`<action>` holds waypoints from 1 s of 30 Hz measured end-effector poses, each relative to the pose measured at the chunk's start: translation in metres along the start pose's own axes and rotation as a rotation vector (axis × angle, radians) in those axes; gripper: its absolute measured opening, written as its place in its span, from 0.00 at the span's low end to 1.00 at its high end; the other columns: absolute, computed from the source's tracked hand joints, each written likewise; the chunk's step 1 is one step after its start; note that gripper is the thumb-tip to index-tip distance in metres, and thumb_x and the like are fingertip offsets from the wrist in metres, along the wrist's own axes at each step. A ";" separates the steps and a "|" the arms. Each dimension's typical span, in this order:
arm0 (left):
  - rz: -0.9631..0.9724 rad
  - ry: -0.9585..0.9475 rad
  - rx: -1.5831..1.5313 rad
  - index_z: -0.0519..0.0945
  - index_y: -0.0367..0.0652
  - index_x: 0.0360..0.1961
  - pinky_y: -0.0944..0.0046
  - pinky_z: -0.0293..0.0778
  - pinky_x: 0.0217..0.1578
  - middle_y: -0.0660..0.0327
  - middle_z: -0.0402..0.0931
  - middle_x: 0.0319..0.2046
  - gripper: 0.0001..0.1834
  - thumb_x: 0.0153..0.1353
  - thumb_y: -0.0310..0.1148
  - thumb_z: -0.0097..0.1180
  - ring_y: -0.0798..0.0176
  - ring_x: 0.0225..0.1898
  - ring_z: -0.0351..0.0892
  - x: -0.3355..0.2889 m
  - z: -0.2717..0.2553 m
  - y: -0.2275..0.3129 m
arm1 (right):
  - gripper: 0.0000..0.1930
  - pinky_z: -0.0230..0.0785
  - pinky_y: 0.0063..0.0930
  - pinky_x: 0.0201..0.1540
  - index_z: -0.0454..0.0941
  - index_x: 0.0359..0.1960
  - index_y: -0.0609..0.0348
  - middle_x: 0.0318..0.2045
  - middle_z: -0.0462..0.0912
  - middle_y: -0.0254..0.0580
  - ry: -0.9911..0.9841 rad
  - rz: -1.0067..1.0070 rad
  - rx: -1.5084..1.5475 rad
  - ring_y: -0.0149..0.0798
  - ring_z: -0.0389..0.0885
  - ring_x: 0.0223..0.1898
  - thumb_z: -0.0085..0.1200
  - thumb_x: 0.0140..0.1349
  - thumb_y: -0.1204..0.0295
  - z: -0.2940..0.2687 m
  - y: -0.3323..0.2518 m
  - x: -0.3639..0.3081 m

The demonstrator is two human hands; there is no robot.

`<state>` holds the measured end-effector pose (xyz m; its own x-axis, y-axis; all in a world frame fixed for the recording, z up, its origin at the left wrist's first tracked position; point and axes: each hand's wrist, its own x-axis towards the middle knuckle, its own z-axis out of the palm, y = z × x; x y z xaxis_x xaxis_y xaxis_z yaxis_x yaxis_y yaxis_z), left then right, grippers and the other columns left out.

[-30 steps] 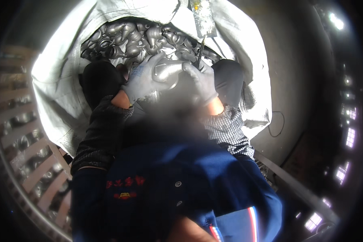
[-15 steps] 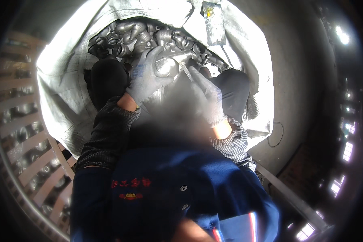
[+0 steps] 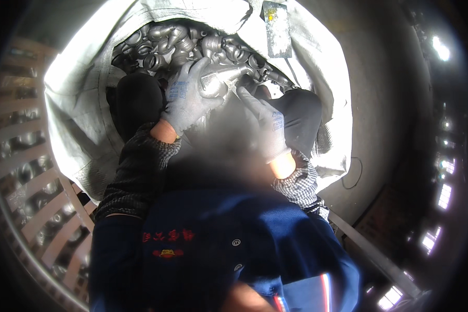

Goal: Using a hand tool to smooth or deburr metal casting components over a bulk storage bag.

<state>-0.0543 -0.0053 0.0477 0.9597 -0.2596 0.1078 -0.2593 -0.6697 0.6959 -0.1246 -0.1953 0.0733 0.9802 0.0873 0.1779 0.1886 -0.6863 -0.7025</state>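
A shiny grey metal pipe fitting (image 3: 212,85), wide and rounded at one end and narrower toward the right, is gripped in my left hand (image 3: 186,101), which wears a grey glove. Its fingers wrap over the far left side of the fitting. My right hand (image 3: 268,122), gloved alike, comes up from the right with its fingertips drawn together close to the fitting's right side. Whatever those fingers pinch is too small and glary to name. Beyond both hands, many similar grey pipe fittings (image 3: 164,44) lie heaped in a white woven bulk bag (image 3: 78,99).
My dark-trousered knees (image 3: 140,101) stand inside the bag's opening on both sides of my hands. A worn rectangular plate (image 3: 277,31) sits at the bag's far rim. Left, a slatted crate (image 3: 36,171) holds more metal parts. A metal bar (image 3: 374,252) runs across the lower right.
My right hand has shifted slightly down and left, and the thin pale thing at its fingertips shows less clearly. My left hand keeps its grip on the pipe fitting.
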 end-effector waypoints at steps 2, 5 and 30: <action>0.008 0.014 0.018 0.66 0.42 0.59 0.53 0.64 0.55 0.49 0.68 0.52 0.45 0.38 0.44 0.70 0.48 0.55 0.67 -0.001 0.000 -0.001 | 0.21 0.72 0.34 0.36 0.76 0.53 0.49 0.33 0.80 0.46 -0.030 0.002 -0.058 0.48 0.79 0.33 0.53 0.56 0.78 0.001 -0.001 -0.002; -0.004 0.014 0.008 0.66 0.42 0.59 0.52 0.64 0.55 0.49 0.68 0.52 0.45 0.39 0.44 0.70 0.48 0.55 0.67 -0.002 0.002 -0.003 | 0.22 0.72 0.34 0.36 0.76 0.53 0.46 0.33 0.80 0.46 -0.065 0.013 -0.130 0.48 0.79 0.32 0.52 0.56 0.77 0.002 -0.001 -0.005; 0.081 0.075 0.090 0.68 0.40 0.58 0.54 0.68 0.53 0.51 0.69 0.51 0.47 0.32 0.38 0.74 0.49 0.52 0.70 -0.002 -0.003 0.002 | 0.18 0.73 0.26 0.31 0.76 0.53 0.51 0.29 0.82 0.41 -0.086 0.092 0.316 0.35 0.81 0.28 0.52 0.60 0.73 -0.004 0.015 0.004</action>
<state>-0.0561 -0.0040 0.0509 0.9396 -0.2651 0.2164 -0.3420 -0.7092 0.6165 -0.1178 -0.2087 0.0664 0.9930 0.1050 0.0548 0.0956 -0.4372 -0.8943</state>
